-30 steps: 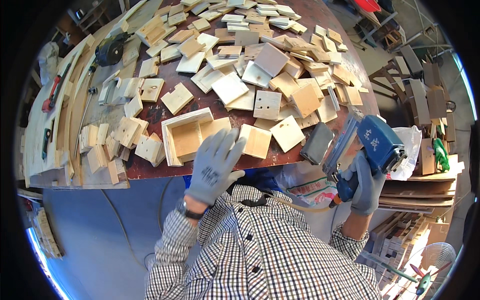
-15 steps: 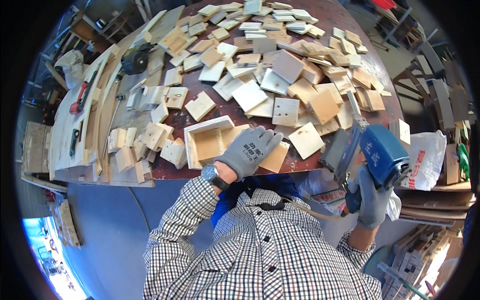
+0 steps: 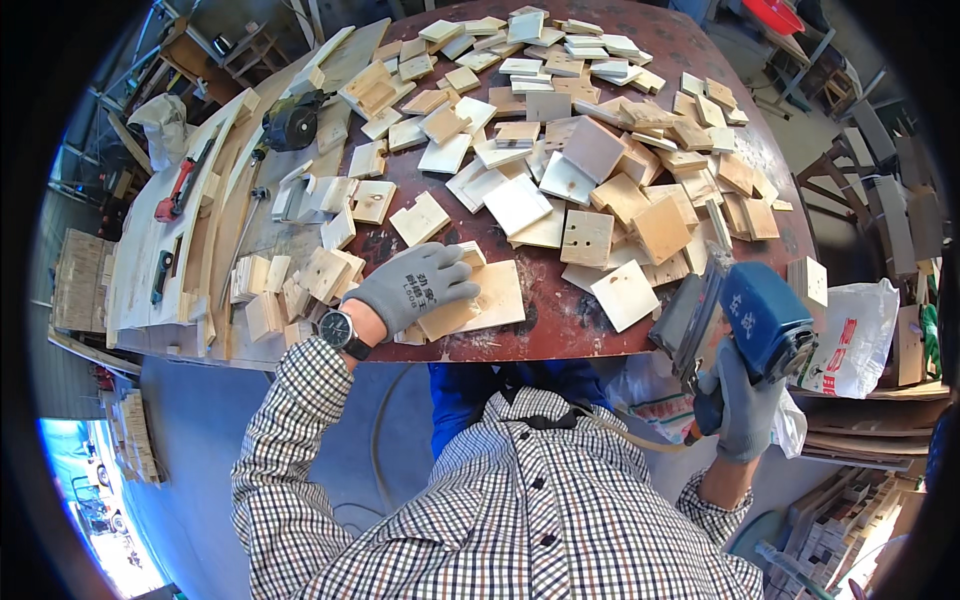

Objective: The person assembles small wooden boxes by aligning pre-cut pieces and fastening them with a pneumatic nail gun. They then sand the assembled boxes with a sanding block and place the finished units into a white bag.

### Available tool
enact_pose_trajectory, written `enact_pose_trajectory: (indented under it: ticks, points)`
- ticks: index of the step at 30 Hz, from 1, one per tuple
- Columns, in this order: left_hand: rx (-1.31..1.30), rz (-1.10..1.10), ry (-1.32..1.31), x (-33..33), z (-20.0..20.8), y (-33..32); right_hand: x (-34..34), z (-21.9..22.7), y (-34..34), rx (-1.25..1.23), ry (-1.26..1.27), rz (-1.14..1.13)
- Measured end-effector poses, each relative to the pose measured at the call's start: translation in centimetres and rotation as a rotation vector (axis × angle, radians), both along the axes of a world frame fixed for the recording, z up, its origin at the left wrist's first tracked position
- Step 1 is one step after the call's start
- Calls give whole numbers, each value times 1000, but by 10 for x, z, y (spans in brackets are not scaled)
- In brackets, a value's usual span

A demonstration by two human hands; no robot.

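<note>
My left hand (image 3: 413, 288), in a grey work glove, lies over a small wooden box (image 3: 497, 297) at the table's near edge. Its fingers bend across the wood and cover much of it; the thumb is hidden. A flat, pale panel of the box sticks out to the right of the fingers. On the right, my gloved right hand (image 3: 745, 405) is closed around the handle of a blue and grey air nail gun (image 3: 765, 320), held up by the table's front right corner. An air hose (image 3: 650, 441) runs from its grip. Its nose points toward the table.
Loose wooden pieces (image 3: 520, 205) are heaped across the dark red table (image 3: 560, 335). On the left are stacked blocks (image 3: 265, 315), long boards (image 3: 135, 290), a red-handled tool (image 3: 178, 190) and a black tool (image 3: 292, 122). A white bag (image 3: 850, 340) hangs on the right.
My left hand has shifted left, and the box beneath it has moved left and turned. Its open inside is now mostly covered. The nail gun stays nearly in place in my right hand.
</note>
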State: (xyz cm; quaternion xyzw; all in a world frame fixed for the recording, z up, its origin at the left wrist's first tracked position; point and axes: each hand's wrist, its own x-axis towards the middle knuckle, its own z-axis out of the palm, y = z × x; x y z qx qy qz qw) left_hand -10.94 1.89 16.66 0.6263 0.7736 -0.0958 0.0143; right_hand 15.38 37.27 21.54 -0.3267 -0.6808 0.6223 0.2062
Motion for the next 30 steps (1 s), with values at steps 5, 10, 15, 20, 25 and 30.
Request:
enact_pose_trajectory:
  ticks: [5,10,15,20,25,30]
  points:
    - [-50,-12,45,2,3,-7,-1,3,-6,-37,37,-66]
    - [9,-34,-30,3,8,-16,0,-2,-3,-10,64,-78]
    - [-62,-34,-67,4,-17,-16,1,-2,0,10,48,-26]
    - [-59,60,-238,-1,-6,-21,4,-6,0,7,56,-34]
    - [162,194,-347,11,32,-16,5,-6,1,11,18,-58]
    - [308,453,-159,83,10,46,-2,-4,-2,-20,75,-81]
